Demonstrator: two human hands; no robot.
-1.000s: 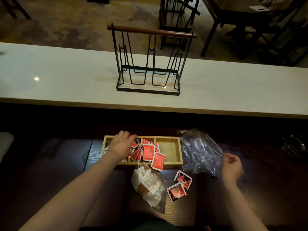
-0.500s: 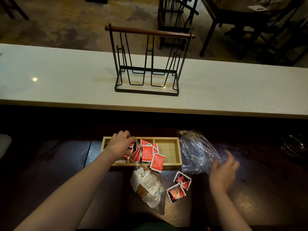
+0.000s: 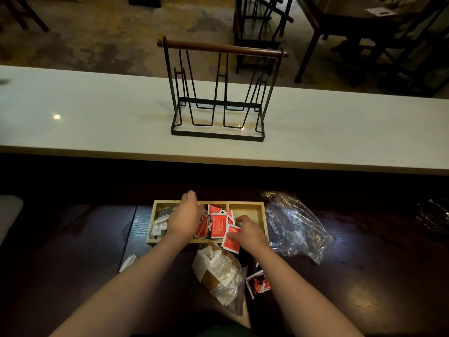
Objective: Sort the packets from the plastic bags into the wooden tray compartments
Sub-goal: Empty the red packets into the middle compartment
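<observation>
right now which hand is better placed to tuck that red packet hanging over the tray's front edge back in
The right hand: its fingers already touch the overhanging red packet. The left hand is occupied further left in the wooden tray.

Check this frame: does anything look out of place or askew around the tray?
Yes. One red packet hangs over the wooden tray's near rim under the right hand. A dark packet and a white packet lie loose on the table outside it.

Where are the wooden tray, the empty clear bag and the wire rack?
wooden tray (image 3: 245, 208): head view, bare floor of its right compartment.
empty clear bag (image 3: 295, 226): head view, middle of the crumpled plastic.
wire rack (image 3: 221, 47): head view, wooden top bar.
</observation>
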